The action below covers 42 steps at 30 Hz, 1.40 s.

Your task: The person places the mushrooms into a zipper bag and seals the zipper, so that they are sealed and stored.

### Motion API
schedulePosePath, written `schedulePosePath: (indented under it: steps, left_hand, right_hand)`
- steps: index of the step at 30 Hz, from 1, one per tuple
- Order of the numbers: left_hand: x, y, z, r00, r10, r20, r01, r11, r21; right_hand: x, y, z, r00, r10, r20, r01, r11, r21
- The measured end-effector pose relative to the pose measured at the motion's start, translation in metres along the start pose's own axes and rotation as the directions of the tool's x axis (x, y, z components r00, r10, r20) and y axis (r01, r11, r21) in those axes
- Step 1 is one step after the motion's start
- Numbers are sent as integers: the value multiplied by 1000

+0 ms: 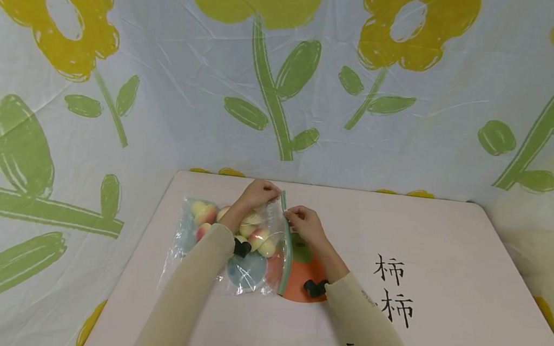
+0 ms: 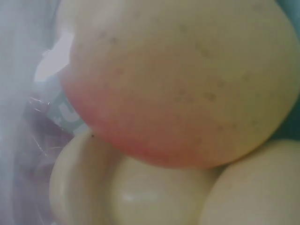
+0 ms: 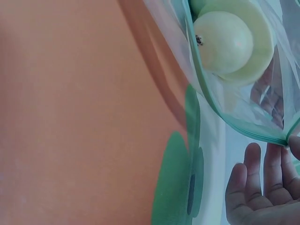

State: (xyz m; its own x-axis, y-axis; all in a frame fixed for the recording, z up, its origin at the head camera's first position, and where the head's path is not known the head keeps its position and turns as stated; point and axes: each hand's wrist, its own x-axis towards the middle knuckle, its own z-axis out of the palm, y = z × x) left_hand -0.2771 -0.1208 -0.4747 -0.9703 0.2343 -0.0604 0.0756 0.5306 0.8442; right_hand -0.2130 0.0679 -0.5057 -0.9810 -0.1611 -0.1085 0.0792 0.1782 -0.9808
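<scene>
A clear zip bag lies on the table, its green zip edge facing right. Inside are several pale yellow fruits with red blushes; their kind is unclear. My left hand reaches across the bag and holds the far end of the zip edge. Just right of it, my right hand pinches the same edge between thumb and fingertips. In the right wrist view the bag's mouth gapes around a pale fruit, and the right hand grips the zip's corner. Fruits fill the left wrist view.
The pale pink table carries a printed orange persimmon partly beneath the bag, with black characters to the right. A white cloth with flower prints hangs behind and at both sides.
</scene>
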Motion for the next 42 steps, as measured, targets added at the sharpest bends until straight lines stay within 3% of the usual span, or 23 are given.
schedulePosePath:
  steps: [19, 32, 42]
  left_hand:
    - [-3, 5, 1, 1000, -4, 1, 4, 1000, -2]
    - [-4, 5, -1, 1000, -6, 15, 6, 1000, 14]
    - [-3, 3, 0, 999, -37, 7, 38, 997, -65]
  right_hand:
    - [-18, 5, 1, 1000, -14, -17, 13, 999, -48]
    - [-29, 4, 2, 997, -83, 2, 83, 993, -84]
    - [-37, 11, 1, 996, -86, 14, 88, 989, -116]
